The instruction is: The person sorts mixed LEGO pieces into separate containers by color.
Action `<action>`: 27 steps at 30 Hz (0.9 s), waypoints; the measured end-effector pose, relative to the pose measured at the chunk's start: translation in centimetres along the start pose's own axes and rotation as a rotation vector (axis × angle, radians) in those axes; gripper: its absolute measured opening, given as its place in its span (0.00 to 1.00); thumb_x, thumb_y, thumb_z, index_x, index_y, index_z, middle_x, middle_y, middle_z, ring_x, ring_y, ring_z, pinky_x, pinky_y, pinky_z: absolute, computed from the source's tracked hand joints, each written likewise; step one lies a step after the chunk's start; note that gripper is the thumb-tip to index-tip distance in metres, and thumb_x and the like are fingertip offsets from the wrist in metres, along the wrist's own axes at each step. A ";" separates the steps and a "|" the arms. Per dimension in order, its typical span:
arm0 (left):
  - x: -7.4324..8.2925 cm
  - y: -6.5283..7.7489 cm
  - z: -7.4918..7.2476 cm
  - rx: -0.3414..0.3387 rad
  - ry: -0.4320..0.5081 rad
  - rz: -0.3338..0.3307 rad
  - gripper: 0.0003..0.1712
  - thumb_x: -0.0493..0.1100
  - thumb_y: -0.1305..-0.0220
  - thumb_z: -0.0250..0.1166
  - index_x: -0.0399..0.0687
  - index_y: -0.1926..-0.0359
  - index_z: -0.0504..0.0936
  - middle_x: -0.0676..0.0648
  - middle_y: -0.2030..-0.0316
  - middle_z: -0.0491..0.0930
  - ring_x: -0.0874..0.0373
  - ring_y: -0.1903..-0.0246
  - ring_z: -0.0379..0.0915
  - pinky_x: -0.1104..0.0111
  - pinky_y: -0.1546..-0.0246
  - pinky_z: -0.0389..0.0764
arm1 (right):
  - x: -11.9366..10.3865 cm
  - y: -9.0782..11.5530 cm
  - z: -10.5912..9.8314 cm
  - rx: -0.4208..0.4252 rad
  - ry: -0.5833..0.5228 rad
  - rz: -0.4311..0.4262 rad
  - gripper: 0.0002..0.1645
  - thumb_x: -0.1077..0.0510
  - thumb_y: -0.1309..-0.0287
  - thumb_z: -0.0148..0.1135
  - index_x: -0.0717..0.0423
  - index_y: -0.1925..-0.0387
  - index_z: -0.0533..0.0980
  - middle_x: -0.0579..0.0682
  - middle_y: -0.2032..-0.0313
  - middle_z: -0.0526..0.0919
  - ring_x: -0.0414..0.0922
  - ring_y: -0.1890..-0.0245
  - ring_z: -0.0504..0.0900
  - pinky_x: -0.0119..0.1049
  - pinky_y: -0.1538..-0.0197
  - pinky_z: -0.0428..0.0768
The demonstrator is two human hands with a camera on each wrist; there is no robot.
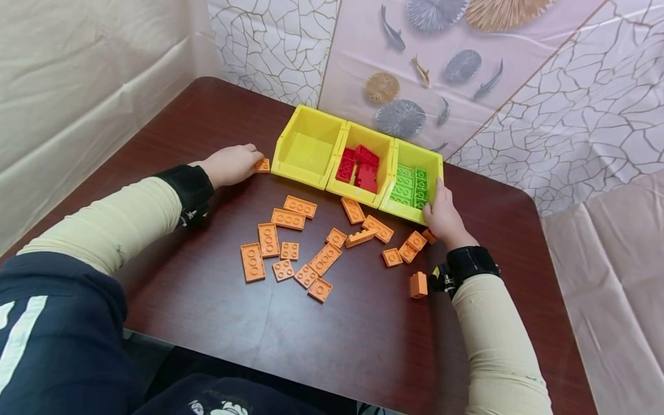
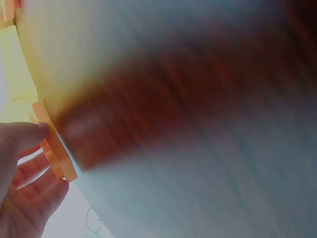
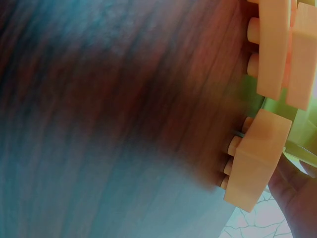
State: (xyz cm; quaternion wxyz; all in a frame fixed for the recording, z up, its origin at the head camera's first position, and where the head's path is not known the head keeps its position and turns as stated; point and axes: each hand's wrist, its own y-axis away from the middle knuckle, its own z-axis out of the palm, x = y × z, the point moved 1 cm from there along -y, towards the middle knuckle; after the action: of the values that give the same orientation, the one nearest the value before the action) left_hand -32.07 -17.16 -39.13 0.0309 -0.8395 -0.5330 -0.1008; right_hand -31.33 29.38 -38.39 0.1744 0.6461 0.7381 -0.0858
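My left hand [image 1: 233, 164] pinches an orange toy brick [image 1: 263, 166] between thumb and fingertips, just left of the leftmost yellow bin [image 1: 280, 153]. The left wrist view shows this brick [image 2: 58, 153] close up. On the other side, my right hand [image 1: 447, 218] grips the near right corner of the rightmost yellow bin [image 1: 410, 215], which holds green bricks [image 1: 410, 185]. Between them, the middle yellow bin [image 1: 353, 193] contains red bricks [image 1: 365, 173]. No bricks lie in the left bin. In the right wrist view, an orange brick [image 3: 257, 161] sits near the right hand.
Many loose orange bricks [image 1: 325, 259] lie scattered on the dark brown table [image 1: 332, 334] in front of the bins. One brick [image 1: 418, 285] stands beside the right wrist. A patterned cloth [image 1: 415, 75] hangs behind the bins.
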 end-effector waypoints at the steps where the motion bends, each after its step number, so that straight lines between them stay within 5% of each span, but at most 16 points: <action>1: -0.1 0.2 -0.2 0.001 -0.001 0.000 0.18 0.39 0.35 0.56 0.34 0.47 0.73 0.39 0.60 0.72 0.46 0.61 0.70 0.56 0.55 0.73 | -0.1 0.0 0.0 0.002 -0.001 0.000 0.41 0.60 0.33 0.34 0.56 0.31 0.23 0.68 0.32 0.36 0.62 0.42 0.60 0.54 0.49 0.64; 12: -0.3 1.2 -2.9 0.054 -0.036 0.016 0.19 0.38 0.38 0.59 0.33 0.47 0.73 0.37 0.60 0.72 0.45 0.62 0.69 0.56 0.57 0.74 | 0.3 -0.4 0.2 0.010 -0.001 -0.005 0.41 0.60 0.34 0.34 0.56 0.31 0.23 0.69 0.32 0.37 0.62 0.42 0.60 0.55 0.46 0.63; 27: 2.6 1.6 -5.0 0.093 -0.043 0.107 0.19 0.41 0.38 0.61 0.37 0.47 0.75 0.40 0.60 0.72 0.47 0.61 0.68 0.58 0.57 0.74 | 0.4 -0.3 0.1 0.020 -0.013 -0.018 0.41 0.60 0.33 0.34 0.57 0.31 0.24 0.68 0.32 0.37 0.62 0.42 0.59 0.56 0.45 0.62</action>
State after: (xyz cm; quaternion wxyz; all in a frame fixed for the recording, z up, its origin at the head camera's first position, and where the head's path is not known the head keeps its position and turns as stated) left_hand -30.24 -16.29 -33.58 0.0639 -0.8665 -0.4919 -0.0558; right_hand -31.70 29.63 -38.66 0.1721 0.6405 0.7419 -0.0989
